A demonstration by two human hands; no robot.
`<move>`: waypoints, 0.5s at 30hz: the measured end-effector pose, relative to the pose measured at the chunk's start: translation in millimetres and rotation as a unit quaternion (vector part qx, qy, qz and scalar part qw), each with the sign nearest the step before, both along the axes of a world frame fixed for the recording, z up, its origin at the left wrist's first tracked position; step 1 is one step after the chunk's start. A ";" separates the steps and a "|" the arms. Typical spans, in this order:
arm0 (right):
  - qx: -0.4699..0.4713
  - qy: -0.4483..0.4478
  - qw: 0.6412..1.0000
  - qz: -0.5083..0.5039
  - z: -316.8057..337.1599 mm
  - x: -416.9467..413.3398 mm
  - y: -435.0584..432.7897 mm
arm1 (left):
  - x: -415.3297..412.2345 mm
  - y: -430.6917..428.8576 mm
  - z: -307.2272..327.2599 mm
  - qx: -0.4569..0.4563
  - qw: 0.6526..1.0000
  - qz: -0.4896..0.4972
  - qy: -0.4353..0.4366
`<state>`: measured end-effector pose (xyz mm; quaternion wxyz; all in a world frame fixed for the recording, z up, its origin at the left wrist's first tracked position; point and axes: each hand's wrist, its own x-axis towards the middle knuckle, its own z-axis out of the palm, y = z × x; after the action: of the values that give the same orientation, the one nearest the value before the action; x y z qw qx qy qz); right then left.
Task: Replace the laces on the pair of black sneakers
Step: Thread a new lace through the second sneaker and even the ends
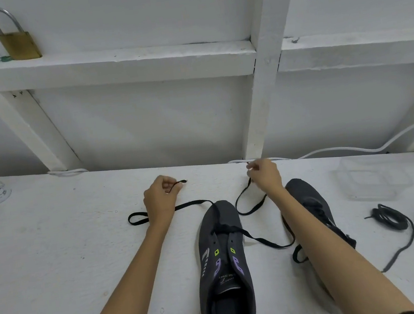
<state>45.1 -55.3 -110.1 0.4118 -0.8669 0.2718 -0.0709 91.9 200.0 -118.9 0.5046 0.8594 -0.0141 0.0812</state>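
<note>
In the head view, the left hand (160, 199) pinches one end of a flat black lace (255, 240), and the right hand (265, 175) pinches the other end. Between the forearms lies the dark grey sneaker (225, 274) the lace threads through. The second sneaker (314, 208) sits under the right forearm; two coiled black laces (392, 218) lie right of it.

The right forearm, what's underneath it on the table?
Under the right forearm lies the second sneaker; only its toe and part of its laced top show. Its heel is covered. A loop of the black lace also passes beneath.
</note>
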 end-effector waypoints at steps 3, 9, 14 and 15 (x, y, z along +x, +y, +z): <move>0.151 -0.169 0.974 -0.025 34.9 -11.9 7.5 | -7.4 -3.1 25.8 -0.136 0.990 -0.029 -0.007; 0.243 -0.260 0.930 0.087 82.6 -76.8 39.0 | -53.0 9.0 53.4 -0.241 0.956 -0.162 0.036; 0.170 -0.095 0.942 0.273 47.4 -118.7 53.5 | -87.5 27.1 37.5 -0.213 0.959 -0.172 0.080; 0.159 -0.050 0.941 0.295 40.8 -123.0 55.0 | -92.1 30.2 32.0 -0.212 0.959 -0.166 0.083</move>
<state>-77.9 -0.3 -69.4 0.5594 -0.8270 -0.0096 0.0547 -0.1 230.2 -87.0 0.6811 0.7220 -0.0967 -0.0742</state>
